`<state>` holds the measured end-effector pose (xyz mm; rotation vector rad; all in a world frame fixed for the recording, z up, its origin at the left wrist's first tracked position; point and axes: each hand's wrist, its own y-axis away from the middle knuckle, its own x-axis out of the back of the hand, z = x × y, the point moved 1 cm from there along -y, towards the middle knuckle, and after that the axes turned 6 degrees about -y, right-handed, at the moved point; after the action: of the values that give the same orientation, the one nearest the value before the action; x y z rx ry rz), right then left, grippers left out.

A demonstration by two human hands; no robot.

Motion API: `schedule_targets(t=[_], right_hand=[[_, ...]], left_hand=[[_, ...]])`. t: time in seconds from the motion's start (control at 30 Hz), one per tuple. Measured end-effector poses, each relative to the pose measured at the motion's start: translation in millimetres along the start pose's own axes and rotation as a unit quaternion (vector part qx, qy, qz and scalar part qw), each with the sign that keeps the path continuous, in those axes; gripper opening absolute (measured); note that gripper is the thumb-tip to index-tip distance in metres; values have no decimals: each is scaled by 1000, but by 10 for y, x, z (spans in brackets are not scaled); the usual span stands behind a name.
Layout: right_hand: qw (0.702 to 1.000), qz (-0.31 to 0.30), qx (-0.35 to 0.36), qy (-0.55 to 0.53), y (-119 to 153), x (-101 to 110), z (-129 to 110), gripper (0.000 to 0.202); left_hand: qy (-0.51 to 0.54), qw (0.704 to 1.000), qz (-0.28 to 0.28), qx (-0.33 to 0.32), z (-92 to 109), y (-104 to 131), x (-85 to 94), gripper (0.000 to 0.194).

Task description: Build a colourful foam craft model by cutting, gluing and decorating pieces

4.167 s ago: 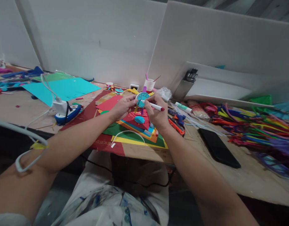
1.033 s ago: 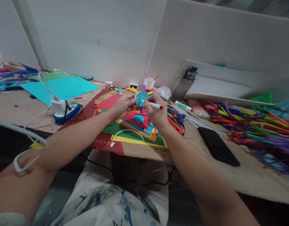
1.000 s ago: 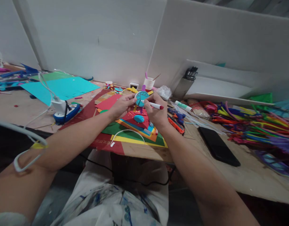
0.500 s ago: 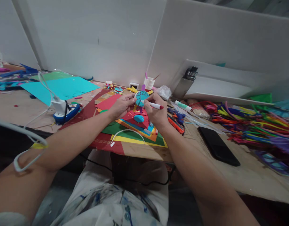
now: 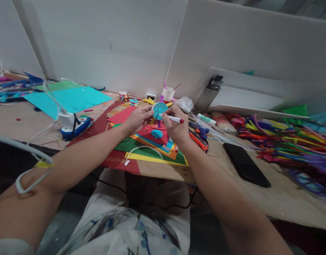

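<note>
My left hand (image 5: 139, 119) pinches the left edge of a round paper turtle (image 5: 159, 109). Its blue disc carries dark drawn lines, and coloured strips stick out around the rim. In my right hand (image 5: 176, 124) is a white marker (image 5: 173, 118) with a red end, its tip at the lower part of the disc. Below both hands lies a stack of coloured paper, with a red sheet (image 5: 147, 135) on top and a small blue oval (image 5: 156, 133) on it.
A black phone (image 5: 246, 164) and bundled pipe cleaners (image 5: 292, 138) are on the right. Orange-handled scissors (image 5: 198, 141) lie beside my right wrist. A blue power strip (image 5: 75, 129) with a white charger stands left. Behind my hands is a white cup (image 5: 168, 94).
Almost nothing differs. The marker has shifted very slightly on the disc, while my left hand and the turtle stay in place.
</note>
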<state>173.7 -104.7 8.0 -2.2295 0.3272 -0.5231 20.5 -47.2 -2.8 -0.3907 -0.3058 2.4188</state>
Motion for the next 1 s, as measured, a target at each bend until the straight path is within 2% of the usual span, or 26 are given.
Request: schedule_targets(t=[0.57, 1.0], right_hand=[[1000, -13, 18, 4, 14, -6, -44, 14], [999, -40, -3, -13, 24, -39, -61, 14]], left_hand=[[3, 1000, -8, -4, -2, -2, -11, 38], [-5, 1000, -1, -8, -17, -22, 6, 38]])
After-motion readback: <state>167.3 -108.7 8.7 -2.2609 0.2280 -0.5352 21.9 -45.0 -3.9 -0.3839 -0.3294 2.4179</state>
